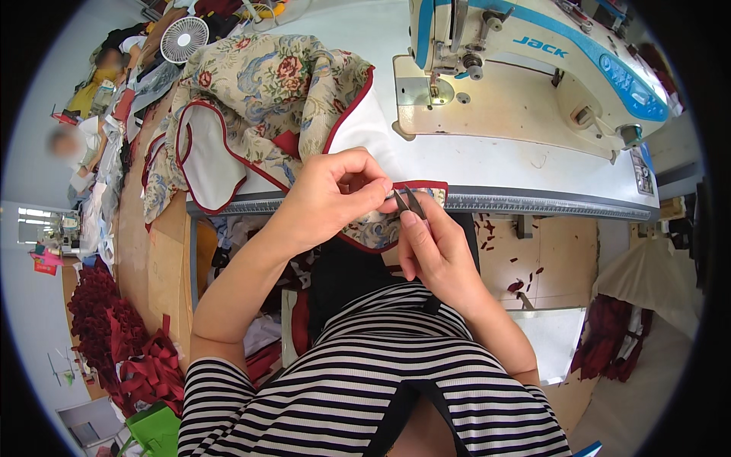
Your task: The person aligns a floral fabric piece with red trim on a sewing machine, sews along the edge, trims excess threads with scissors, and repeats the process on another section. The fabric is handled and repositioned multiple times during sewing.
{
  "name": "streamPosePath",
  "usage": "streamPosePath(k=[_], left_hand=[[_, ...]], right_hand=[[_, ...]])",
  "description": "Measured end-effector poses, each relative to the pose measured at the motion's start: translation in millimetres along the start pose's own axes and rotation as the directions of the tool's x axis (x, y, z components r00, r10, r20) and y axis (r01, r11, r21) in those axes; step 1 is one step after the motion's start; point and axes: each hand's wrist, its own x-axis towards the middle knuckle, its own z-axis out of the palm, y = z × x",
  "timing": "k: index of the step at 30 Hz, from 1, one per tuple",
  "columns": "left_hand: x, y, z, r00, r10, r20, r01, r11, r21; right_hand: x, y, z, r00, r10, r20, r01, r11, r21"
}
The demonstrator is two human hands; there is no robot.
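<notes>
We find the left hand (335, 198) pinching the red-bound edge of the floral fabric (263, 72); the right hand (435, 251) grips dark snips (412, 204), blades parted, just beside the left fingertips. The fabric lies left of the sewing machine (502, 27) and overhangs the counter (525, 160). We note blue lettering (541, 47) on the machine's arm and graduations on the ruler strip (541, 203) along the counter's front.

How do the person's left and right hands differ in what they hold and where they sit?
The left hand pinches at the red-edged floral fabric; the right hand holds dark snips, blades apart. The left hand reaches farther over the table, while the right hand sits nearer the striped top. Both are bare and close together.
</notes>
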Motion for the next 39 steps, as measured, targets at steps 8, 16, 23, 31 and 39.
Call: streamPosePath(k=[8, 16, 23, 31, 39], left_hand=[[0, 0, 0, 1.000, -0.006, 0.005, 0.007, 0.994, -0.114], [0, 1, 0, 1.000, -0.019, 0.002, 0.019, 0.995, -0.096], [0, 2, 1, 1.000, -0.014, -0.007, 0.014, 0.998, -0.069], [-5, 0, 8, 0.995, 0.080, -0.053, -0.081, 0.996, -0.022], [-1, -4, 9, 0.999, -0.010, -0.038, 0.002, 0.981, -0.195]], right_hand=[[1, 2, 4, 0.990, -0.130, -0.062, 0.117, 0.978, -0.173], [1, 1, 1, 0.999, -0.040, -0.029, 0.039, 0.998, -0.043], [0, 0, 0, 0.999, -0.028, -0.016, 0.028, 0.999, -0.021], [0, -2, -1, 1.000, 0.003, -0.002, -0.003, 1.000, -0.027], [2, 5, 9, 0.970, -0.200, -0.137, 0.156, 0.948, -0.278]])
